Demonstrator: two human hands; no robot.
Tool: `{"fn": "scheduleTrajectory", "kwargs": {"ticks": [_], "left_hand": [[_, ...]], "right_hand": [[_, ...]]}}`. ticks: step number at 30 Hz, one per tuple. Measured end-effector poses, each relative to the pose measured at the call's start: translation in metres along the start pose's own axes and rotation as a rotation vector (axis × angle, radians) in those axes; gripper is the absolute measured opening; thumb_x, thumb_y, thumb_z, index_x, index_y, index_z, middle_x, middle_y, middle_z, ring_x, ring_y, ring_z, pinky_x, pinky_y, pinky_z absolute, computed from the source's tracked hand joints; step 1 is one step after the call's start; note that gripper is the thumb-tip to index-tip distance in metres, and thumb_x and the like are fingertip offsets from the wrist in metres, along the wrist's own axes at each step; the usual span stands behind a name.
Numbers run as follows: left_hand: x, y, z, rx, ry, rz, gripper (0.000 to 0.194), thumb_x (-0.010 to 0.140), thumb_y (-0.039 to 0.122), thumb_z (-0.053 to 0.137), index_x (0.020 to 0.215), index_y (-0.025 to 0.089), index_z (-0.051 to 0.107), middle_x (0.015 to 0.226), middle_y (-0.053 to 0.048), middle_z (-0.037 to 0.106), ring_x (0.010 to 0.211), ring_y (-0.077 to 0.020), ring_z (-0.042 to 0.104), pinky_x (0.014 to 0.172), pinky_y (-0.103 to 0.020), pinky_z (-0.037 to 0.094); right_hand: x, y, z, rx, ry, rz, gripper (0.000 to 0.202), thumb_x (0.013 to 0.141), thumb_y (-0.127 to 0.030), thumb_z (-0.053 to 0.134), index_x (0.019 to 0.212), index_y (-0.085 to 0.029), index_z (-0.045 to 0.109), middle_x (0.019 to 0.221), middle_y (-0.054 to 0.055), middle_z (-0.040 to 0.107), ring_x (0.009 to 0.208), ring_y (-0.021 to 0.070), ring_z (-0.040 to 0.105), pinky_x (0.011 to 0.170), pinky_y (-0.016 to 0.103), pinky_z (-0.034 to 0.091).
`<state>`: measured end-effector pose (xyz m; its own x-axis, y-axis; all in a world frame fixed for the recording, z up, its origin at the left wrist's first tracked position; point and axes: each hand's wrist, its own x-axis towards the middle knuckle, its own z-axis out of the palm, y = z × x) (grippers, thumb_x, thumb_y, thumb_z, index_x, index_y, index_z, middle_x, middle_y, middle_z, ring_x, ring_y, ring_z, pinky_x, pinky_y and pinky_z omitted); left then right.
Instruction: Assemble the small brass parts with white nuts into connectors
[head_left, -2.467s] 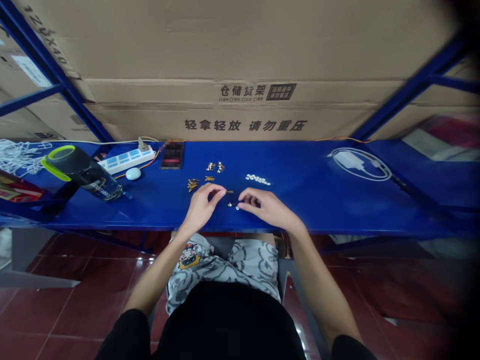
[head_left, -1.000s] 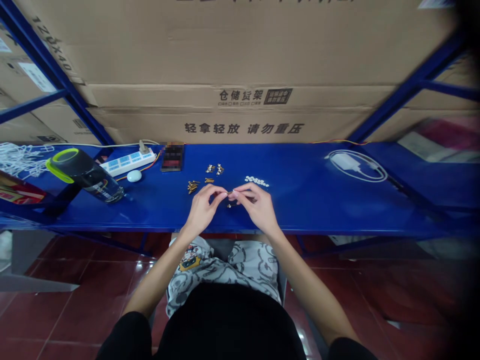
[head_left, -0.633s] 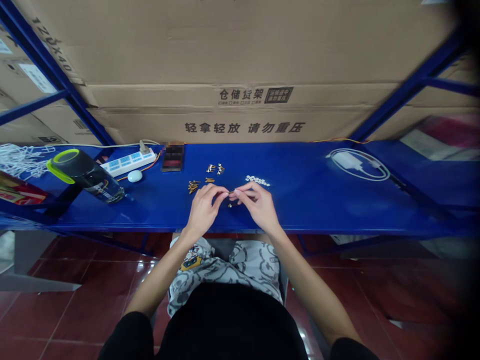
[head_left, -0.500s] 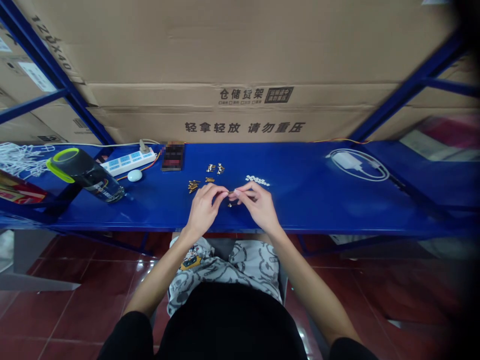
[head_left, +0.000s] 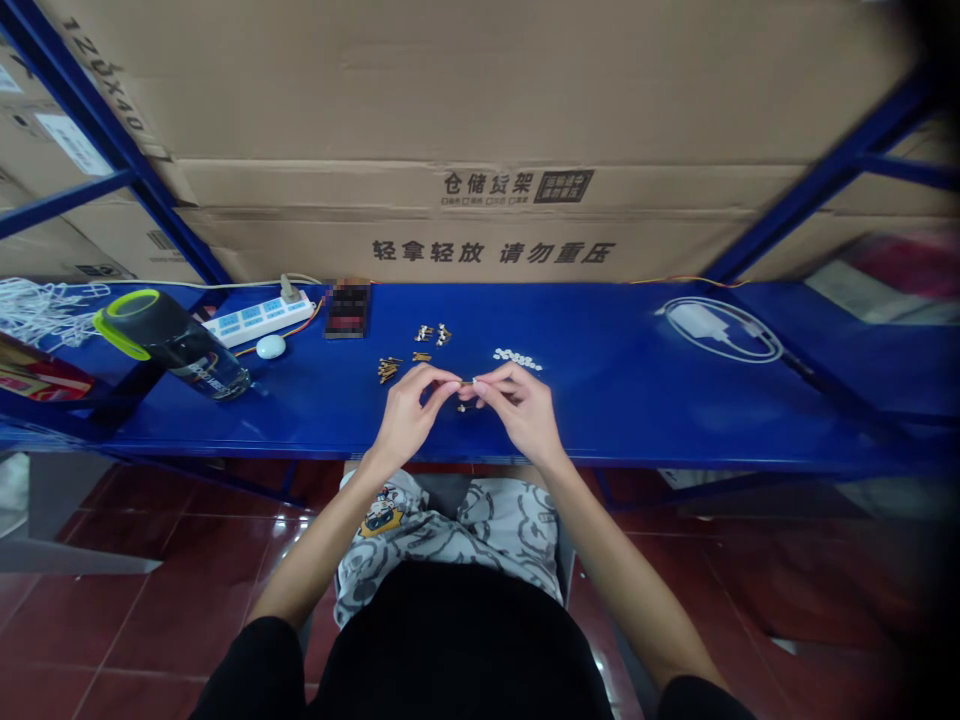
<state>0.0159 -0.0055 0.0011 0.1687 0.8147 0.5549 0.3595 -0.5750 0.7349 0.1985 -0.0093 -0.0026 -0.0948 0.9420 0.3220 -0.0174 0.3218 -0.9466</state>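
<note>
My left hand point(head_left: 407, 408) pinches one end of a small brass-coloured screw point(head_left: 466, 382) between thumb and forefinger. At the other end, the fingertips of my right hand point(head_left: 525, 408) are closed around a tiny white piece point(head_left: 475, 380), mostly hidden by the fingers. A small white-and-brass part point(head_left: 462, 407) lies on the table below the fingertips. Beyond my left hand are a pile of brass screws point(head_left: 388, 370) and a few short brass pieces point(head_left: 421, 357). Farther back sit several white-and-brass parts point(head_left: 425, 333). A cluster of small white pieces point(head_left: 517, 358) lies beyond my right hand.
The blue table point(head_left: 615, 400) carries a dark bottle point(head_left: 184, 350), a power strip point(head_left: 259, 320), a white oval object point(head_left: 271, 346) and a dark box point(head_left: 347, 308) on the left. To the right lies a white charger with coiled cable point(head_left: 701, 322). Cardboard point(head_left: 480, 110) stands behind.
My fingertips have drawn slightly apart, and more of the brass screw and a bit of white now show between them. The things on the table have stayed put.
</note>
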Motion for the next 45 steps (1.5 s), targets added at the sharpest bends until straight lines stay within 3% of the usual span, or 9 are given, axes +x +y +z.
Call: {"fn": "scheduleTrajectory", "kwargs": {"ticks": [15, 23, 29, 32, 36, 41, 45], "left_hand": [[0.000, 0.003, -0.001, -0.059, 0.019, 0.051, 0.015, 0.099, 0.031, 0.063, 0.094, 0.021, 0.072, 0.090, -0.002, 0.071, 0.085, -0.0165, 0.065, 0.079, -0.030, 0.050], [-0.001, 0.002, 0.000, -0.042, 0.026, 0.097, 0.016, 0.097, 0.033, 0.065, 0.094, 0.021, 0.075, 0.089, -0.004, 0.074, 0.085, -0.0189, 0.066, 0.080, -0.034, 0.052], [0.000, 0.001, -0.001, -0.054, 0.083, 0.019, 0.011, 0.092, 0.033, 0.072, 0.091, 0.023, 0.077, 0.089, -0.002, 0.075, 0.082, -0.0176, 0.066, 0.079, -0.033, 0.052], [0.000, 0.000, -0.001, -0.029, 0.098, -0.029, 0.010, 0.090, 0.033, 0.074, 0.087, 0.024, 0.076, 0.086, 0.000, 0.074, 0.079, -0.0171, 0.065, 0.078, -0.032, 0.052], [0.001, -0.004, 0.000, 0.122, 0.023, -0.088, 0.008, 0.091, 0.032, 0.073, 0.088, 0.025, 0.076, 0.087, 0.000, 0.074, 0.083, -0.0184, 0.065, 0.081, -0.032, 0.050], [0.000, -0.010, 0.002, 0.361, -0.208, -0.129, 0.008, 0.095, 0.030, 0.068, 0.093, 0.027, 0.076, 0.094, 0.002, 0.075, 0.089, -0.0200, 0.065, 0.082, -0.033, 0.047], [-0.001, -0.012, 0.002, 0.464, -0.239, -0.106, 0.016, 0.100, 0.025, 0.060, 0.105, 0.027, 0.074, 0.106, -0.001, 0.072, 0.098, -0.0220, 0.064, 0.090, -0.037, 0.046]], "right_hand": [[-0.001, -0.002, 0.000, 0.009, -0.008, -0.006, 0.025, 0.089, -0.043, 0.072, 0.089, -0.023, 0.057, 0.086, 0.005, 0.079, 0.073, 0.0183, 0.073, 0.073, 0.036, 0.060], [0.000, 0.004, -0.002, -0.036, -0.037, 0.027, 0.024, 0.082, -0.043, 0.079, 0.088, -0.022, 0.069, 0.088, 0.004, 0.079, 0.080, 0.0209, 0.075, 0.077, 0.038, 0.061], [0.001, 0.005, -0.004, -0.117, -0.027, 0.000, 0.020, 0.086, -0.041, 0.075, 0.097, -0.025, 0.076, 0.097, 0.003, 0.079, 0.090, 0.0223, 0.075, 0.085, 0.040, 0.060], [0.003, 0.005, -0.005, -0.271, -0.023, -0.076, 0.017, 0.090, -0.038, 0.070, 0.100, -0.027, 0.078, 0.103, 0.003, 0.079, 0.094, 0.0228, 0.073, 0.087, 0.040, 0.057], [0.007, 0.007, -0.010, -0.508, -0.037, -0.178, 0.016, 0.094, -0.035, 0.064, 0.099, -0.029, 0.079, 0.108, 0.003, 0.078, 0.099, 0.0238, 0.070, 0.085, 0.041, 0.056], [0.010, 0.012, -0.021, -0.728, -0.095, -0.171, 0.014, 0.093, -0.030, 0.064, 0.092, -0.028, 0.079, 0.103, 0.002, 0.078, 0.099, 0.0246, 0.069, 0.093, 0.043, 0.053], [0.009, 0.013, -0.022, -0.808, -0.142, -0.154, 0.018, 0.095, -0.030, 0.061, 0.095, -0.029, 0.079, 0.110, 0.002, 0.077, 0.102, 0.0252, 0.067, 0.094, 0.044, 0.052]]}}
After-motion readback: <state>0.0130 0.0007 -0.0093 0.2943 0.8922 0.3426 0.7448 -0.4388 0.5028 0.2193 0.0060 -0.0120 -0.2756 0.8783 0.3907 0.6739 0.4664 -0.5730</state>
